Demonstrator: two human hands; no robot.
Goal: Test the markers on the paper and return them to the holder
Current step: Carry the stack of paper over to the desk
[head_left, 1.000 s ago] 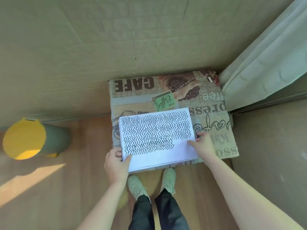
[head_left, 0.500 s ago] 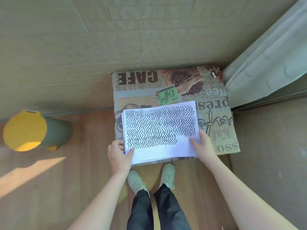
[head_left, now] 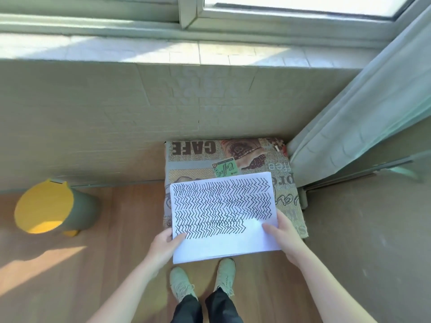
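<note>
Left hand (head_left: 166,244): thumb on top, pinching the paper stack (head_left: 225,216) at its left edge. Right hand (head_left: 282,234): thumb on top, pinching the right edge. Paper: white, black zigzag rows, between both thumbs, over café-print cushion (head_left: 233,157). Left of fingers: yellow-lidded bin (head_left: 50,207). Right: curtain (head_left: 363,117).

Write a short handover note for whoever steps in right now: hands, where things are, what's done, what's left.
Left hand: grips the left edge of the paper, thumb on top.
Right hand: grips the right edge, thumb on top.
Paper: a stack, held over the near part of the cushion; top sheet mostly filled with black zigzag marks, bottom strip blank.
Markers and holder: not in view.
Done: plenty of test marks on the sheet.
Left: cannot tell if markers remain untested or unreturned; find the holder and check.
</note>
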